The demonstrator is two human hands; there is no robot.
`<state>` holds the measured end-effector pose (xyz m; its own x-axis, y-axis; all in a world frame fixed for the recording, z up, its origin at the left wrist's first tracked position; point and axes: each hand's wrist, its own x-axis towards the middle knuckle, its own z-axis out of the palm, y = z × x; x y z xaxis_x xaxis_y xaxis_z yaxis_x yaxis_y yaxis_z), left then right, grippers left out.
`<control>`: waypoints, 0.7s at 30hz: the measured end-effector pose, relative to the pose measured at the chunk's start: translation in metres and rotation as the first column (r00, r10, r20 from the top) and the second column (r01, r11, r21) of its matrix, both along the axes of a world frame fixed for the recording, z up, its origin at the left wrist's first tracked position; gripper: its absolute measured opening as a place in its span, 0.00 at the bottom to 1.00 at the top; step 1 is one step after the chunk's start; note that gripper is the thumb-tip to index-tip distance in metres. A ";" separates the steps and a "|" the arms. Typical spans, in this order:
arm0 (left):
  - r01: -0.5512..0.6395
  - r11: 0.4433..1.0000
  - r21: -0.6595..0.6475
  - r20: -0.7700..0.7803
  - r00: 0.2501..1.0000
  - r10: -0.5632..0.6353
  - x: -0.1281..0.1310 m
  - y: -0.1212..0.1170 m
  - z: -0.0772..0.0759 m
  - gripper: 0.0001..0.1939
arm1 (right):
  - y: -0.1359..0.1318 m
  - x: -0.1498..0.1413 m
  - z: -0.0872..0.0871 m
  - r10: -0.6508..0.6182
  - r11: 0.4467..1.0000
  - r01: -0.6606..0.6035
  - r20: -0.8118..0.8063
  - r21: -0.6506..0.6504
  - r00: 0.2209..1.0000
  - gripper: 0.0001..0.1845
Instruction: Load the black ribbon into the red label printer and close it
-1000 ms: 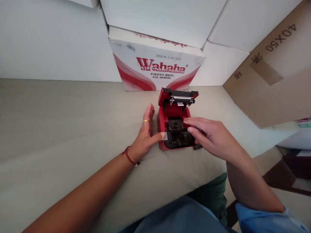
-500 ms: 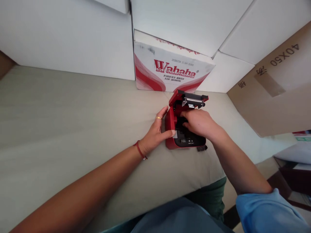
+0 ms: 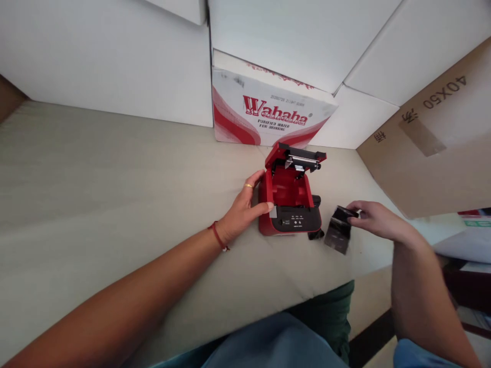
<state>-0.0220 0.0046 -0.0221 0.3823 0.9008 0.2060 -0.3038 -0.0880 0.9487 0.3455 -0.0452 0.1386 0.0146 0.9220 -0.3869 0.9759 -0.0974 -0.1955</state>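
A small red label printer point(image 3: 289, 225) stands on the table with its lid point(image 3: 297, 156) raised, its red inner compartment bare to view. My left hand point(image 3: 245, 207) grips the printer's left side, thumb on the front corner and fingers along the wall. To the right of the printer, my right hand point(image 3: 368, 219) pinches the top of a black ribbon point(image 3: 338, 231) whose dark, shiny film hangs down, slightly blurred. Beside the printer's right front corner lies a small black piece point(image 3: 316, 234), and another black part point(image 3: 316, 201) shows at its right side.
Behind the printer sits a Wahaha water carton point(image 3: 268, 110) among white boxes point(image 3: 153, 66). A large brown cardboard box point(image 3: 441, 148) leans in from the right. The pale tabletop point(image 3: 134, 179) has its front edge close to my body.
My right hand has come out of the printer's compartment and moved right, with the black ribbon in its fingers. The compartment's red inside now shows. My left hand keeps its grip.
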 end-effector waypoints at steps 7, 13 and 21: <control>0.004 1.000 0.006 -0.021 1.000 -0.004 -0.002 0.002 -0.001 0.47 | 0.025 -0.020 -0.045 -0.003 0.968 0.023 -0.081 0.251 0.997 0.25; -0.006 1.000 0.006 0.001 1.000 0.006 -0.001 0.004 -0.001 0.47 | 0.047 -0.067 -0.066 0.191 0.962 -0.170 -0.083 0.212 0.978 0.21; -0.059 0.995 0.083 0.013 0.998 0.058 0.005 0.006 -0.011 0.44 | -0.012 0.003 0.068 0.366 0.930 -0.364 -0.223 0.051 0.904 0.21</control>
